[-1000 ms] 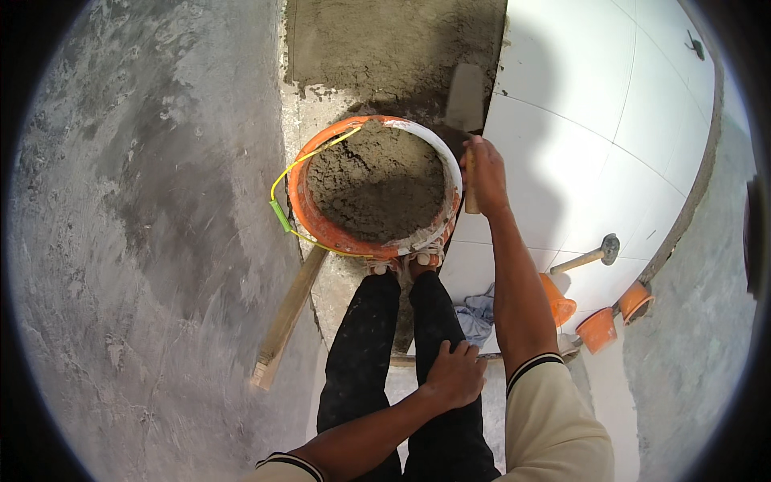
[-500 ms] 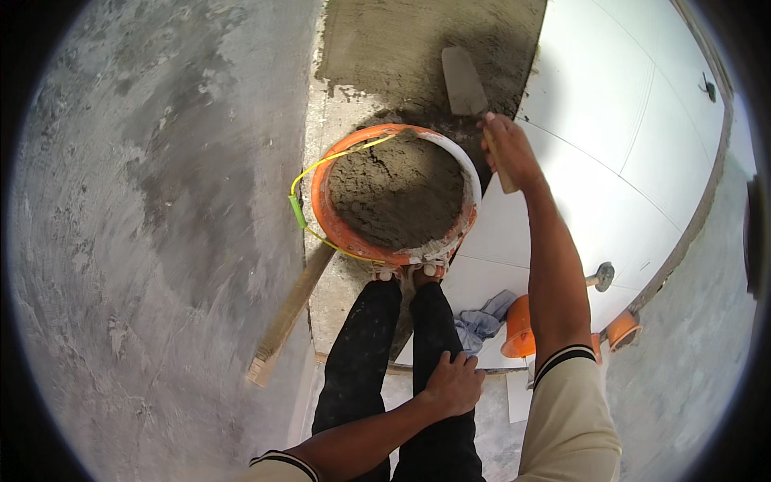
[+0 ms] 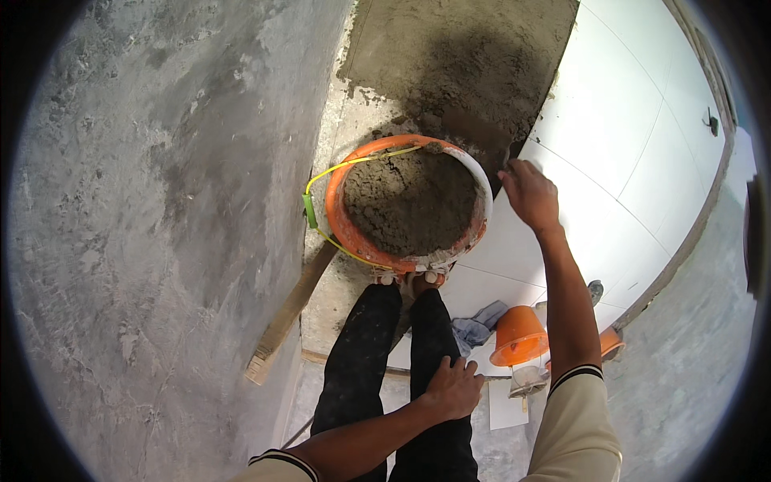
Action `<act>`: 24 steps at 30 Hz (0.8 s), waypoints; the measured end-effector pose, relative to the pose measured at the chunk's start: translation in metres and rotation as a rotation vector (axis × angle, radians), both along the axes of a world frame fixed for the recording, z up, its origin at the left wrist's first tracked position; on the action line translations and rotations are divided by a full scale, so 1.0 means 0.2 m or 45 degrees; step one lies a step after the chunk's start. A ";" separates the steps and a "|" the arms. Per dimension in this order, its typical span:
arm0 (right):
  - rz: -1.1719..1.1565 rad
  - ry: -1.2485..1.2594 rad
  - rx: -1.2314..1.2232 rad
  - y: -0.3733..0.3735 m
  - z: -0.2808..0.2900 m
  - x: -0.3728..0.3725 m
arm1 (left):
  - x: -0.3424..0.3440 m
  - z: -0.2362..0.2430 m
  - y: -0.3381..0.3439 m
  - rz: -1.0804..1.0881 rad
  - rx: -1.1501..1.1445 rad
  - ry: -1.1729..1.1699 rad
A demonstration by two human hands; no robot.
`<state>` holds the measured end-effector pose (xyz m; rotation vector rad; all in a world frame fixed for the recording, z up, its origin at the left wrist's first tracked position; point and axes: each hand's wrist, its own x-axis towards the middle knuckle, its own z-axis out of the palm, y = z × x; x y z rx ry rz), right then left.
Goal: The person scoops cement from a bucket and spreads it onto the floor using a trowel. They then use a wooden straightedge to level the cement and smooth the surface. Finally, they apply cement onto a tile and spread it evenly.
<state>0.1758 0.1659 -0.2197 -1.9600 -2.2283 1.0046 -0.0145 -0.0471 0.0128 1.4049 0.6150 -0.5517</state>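
My right hand (image 3: pixel 530 195) is closed round the handle of a trowel, at the right of a mortar bucket. The trowel's blade (image 3: pixel 475 128) lies low over the wet mortar bed (image 3: pixel 490 60), dark in the shadow just past the bucket's far rim. In front of my feet stands the orange bucket (image 3: pixel 341 210), holding grey mortar (image 3: pixel 409 197). Its yellow wire handle with a green grip (image 3: pixel 309 210) has dropped to the left side. My left hand (image 3: pixel 452 391) rests on my right knee, fingers stretched out, holding nothing.
White tiles (image 3: pixel 598 181) cover the floor at right, up against the mortar bed. A wooden board (image 3: pixel 289 313) lies by the grey wall (image 3: pixel 169 241) at left. Nearer, an orange pail (image 3: pixel 518 333) lies beside a bluish-grey cloth (image 3: pixel 478 321), with a second trowel (image 3: pixel 526 381) close by.
The trowel has come down from above the mortar to its surface beside the bucket, and my right hand has turned and moved slightly nearer. My left hand stays on the knee.
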 end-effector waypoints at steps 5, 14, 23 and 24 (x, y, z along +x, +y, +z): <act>0.108 -0.121 0.008 0.08 -0.09 -0.09 | -0.02 0.00 -0.03 0.104 0.062 -0.030; -0.064 -0.137 -0.236 0.22 -0.05 -0.29 | -0.02 0.00 0.01 0.151 0.033 0.005; -0.312 0.012 -0.269 0.14 -0.09 -0.11 | 0.01 0.01 -0.01 0.172 0.122 -0.019; -0.321 0.007 -0.294 0.18 -0.10 -0.11 | 0.00 0.01 0.00 0.181 0.132 -0.015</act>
